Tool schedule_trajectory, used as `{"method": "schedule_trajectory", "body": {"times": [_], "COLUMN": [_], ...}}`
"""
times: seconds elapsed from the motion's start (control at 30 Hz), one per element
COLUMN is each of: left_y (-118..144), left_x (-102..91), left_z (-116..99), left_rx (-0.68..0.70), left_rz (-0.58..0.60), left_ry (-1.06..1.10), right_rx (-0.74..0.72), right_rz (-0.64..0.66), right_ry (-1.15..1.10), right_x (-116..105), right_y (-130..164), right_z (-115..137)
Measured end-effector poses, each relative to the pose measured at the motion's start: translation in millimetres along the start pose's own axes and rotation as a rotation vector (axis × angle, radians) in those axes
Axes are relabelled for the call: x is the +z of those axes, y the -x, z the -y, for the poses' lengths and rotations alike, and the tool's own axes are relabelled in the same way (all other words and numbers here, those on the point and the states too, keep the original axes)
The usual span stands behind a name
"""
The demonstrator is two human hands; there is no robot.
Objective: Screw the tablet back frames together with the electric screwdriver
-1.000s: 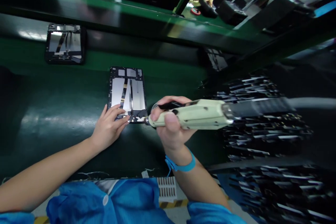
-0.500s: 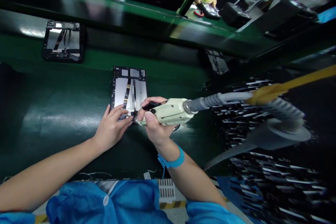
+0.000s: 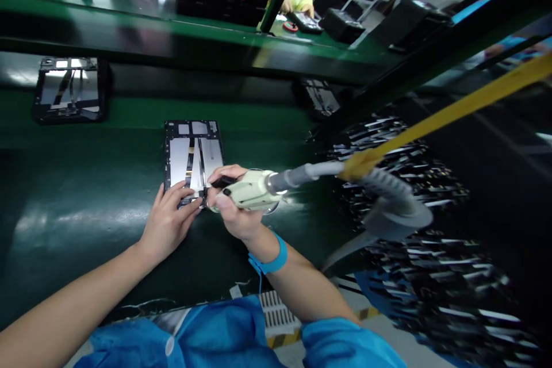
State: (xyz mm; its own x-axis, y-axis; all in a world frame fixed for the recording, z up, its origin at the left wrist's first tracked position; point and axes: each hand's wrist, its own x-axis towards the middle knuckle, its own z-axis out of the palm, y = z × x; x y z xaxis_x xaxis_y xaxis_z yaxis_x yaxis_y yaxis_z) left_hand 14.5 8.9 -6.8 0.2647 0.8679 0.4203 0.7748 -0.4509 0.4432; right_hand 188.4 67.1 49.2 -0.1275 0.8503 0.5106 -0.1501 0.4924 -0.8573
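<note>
Tablet frame (image 3: 192,156) under left fingers (image 3: 180,191) (touching)

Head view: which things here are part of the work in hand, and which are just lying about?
In hand:
- left hand, pressing on the open tablet
- right hand, gripping the screwdriver at the tablet's near edge

Lying about:
- second tablet, far left on the belt
- dark stacked parts, right

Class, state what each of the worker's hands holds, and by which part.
The right hand grips the cream electric screwdriver around its body. The left hand holds nothing; its fingers press on the open black tablet chassis.
</note>
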Motion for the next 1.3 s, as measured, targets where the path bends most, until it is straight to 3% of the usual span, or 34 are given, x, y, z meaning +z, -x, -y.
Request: {"method": "schedule_trajectory", "body": {"times": [0.17, 0.23, 0.43, 1.1, 1.23, 1.3], "left_y": [0, 1, 1, 1, -1, -2], "left_x": [0.1, -0.8, -4.3, -1.1, 0.6, 0.6], "left_z": [0, -1, 1, 1, -2, -3], "left_rx": [0.001, -0.002, 0.007, 0.005, -0.018, -0.025], "left_rz": [0.005, 0.007, 0.026, 0.028, 0.021, 0.022], "left_ry": [0.002, 0.009, 0.004, 0.024, 0.036, 0.053], "right_rx": [-0.087, -0.073, -0.006, -0.024, -0.063, -0.058], "right_rz": [-0.344, -0.413, -0.379, -0.427, -0.454, -0.402], "right_ry": [0.08, 0.143, 0.225, 0.212, 0.154, 0.055], "right_x": [-36, -47, -52, -59, -46, -30], "right_y": [-24, -31, -30, -29, -31, -28], "right_z": [1, -6, -21, -21, -2, 9]}}
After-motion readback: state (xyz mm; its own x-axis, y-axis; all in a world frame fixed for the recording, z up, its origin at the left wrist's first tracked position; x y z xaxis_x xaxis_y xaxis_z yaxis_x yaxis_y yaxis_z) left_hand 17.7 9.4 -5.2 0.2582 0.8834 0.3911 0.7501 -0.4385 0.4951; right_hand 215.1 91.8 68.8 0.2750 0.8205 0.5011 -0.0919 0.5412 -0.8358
